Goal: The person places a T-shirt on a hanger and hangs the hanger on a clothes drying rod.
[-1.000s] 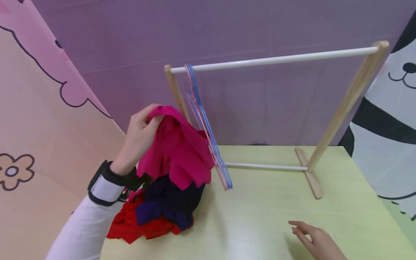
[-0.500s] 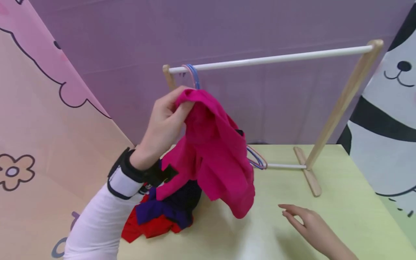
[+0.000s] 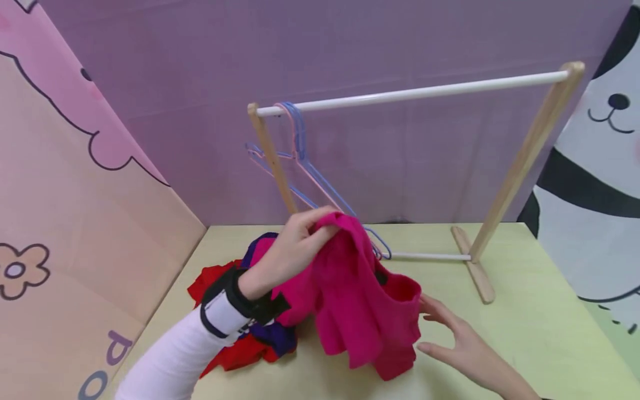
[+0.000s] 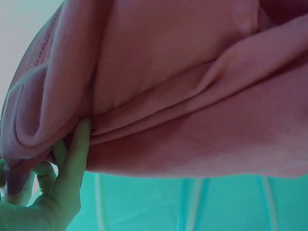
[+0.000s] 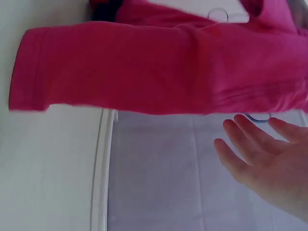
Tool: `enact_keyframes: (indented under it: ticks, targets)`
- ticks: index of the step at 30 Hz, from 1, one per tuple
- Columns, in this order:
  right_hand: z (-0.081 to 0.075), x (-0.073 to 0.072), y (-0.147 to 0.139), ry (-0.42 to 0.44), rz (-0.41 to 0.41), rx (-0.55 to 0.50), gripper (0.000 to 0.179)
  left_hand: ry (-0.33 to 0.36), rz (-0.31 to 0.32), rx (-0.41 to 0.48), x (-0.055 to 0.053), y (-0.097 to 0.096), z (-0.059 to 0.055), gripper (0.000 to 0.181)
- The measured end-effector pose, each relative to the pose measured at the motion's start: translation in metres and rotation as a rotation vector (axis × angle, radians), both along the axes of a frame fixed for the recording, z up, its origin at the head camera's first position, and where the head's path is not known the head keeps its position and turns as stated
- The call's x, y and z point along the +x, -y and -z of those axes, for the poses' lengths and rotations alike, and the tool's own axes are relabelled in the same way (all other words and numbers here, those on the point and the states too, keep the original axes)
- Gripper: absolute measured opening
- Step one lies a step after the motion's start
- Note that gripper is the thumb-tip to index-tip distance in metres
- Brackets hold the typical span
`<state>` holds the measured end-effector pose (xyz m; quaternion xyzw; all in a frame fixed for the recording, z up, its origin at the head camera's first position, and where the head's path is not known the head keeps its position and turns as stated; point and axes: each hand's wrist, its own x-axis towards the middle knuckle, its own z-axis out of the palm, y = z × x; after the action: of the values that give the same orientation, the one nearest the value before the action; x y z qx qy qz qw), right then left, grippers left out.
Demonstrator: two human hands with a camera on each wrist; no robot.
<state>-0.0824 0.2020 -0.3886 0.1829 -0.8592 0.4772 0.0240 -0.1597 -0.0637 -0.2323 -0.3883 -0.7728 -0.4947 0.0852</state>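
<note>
My left hand (image 3: 292, 253) pinches a bright pink shirt (image 3: 355, 311) by its upper edge, and the cloth hangs in folds over the table. A small dark patch shows inside its opening, at the right. In the left wrist view, the fingers (image 4: 72, 168) grip gathered cloth from below. My right hand (image 3: 462, 341) is at the shirt's right side, fingers extended and spread, fingertips right by the opening. The right wrist view shows this palm turned up just below the cloth (image 5: 144, 70).
Blue and pink hangers (image 3: 300, 139) hang at the left end of a rack's white rail (image 3: 430, 91). Its wooden legs (image 3: 525, 166) stand on the pale yellow table (image 3: 540, 344). Red clothing (image 3: 247, 353) and dark blue clothing (image 3: 275, 336) lie piled at left, partly hidden by my left arm.
My left hand has carried the pink shirt rightward, rising past the hangers and then lowering in front of them. My right hand has moved up-left to the shirt, its fingers spreading.
</note>
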Motion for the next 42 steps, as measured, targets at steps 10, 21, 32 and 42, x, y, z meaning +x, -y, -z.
enact_keyframes:
  ticks: [10,21,32,42]
  targets:
    - [0.017,-0.006,0.012,-0.021,-0.020,-0.048,0.023,0.191,-0.032,-0.076,0.004,0.008,0.044,0.014]
    - [0.006,-0.005,-0.019,-0.007,0.185,-0.193,0.014,0.366,-0.067,-0.243,0.001,0.036,0.085,0.010]
    - [-0.025,-0.002,-0.038,-0.068,0.216,-0.126,0.013,0.740,-0.124,0.019,0.014,0.026,0.112,0.016]
    - [-0.052,0.000,-0.043,-0.029,0.342,-0.050,0.015,0.700,-0.238,-0.012,0.017,0.014,0.115,0.022]
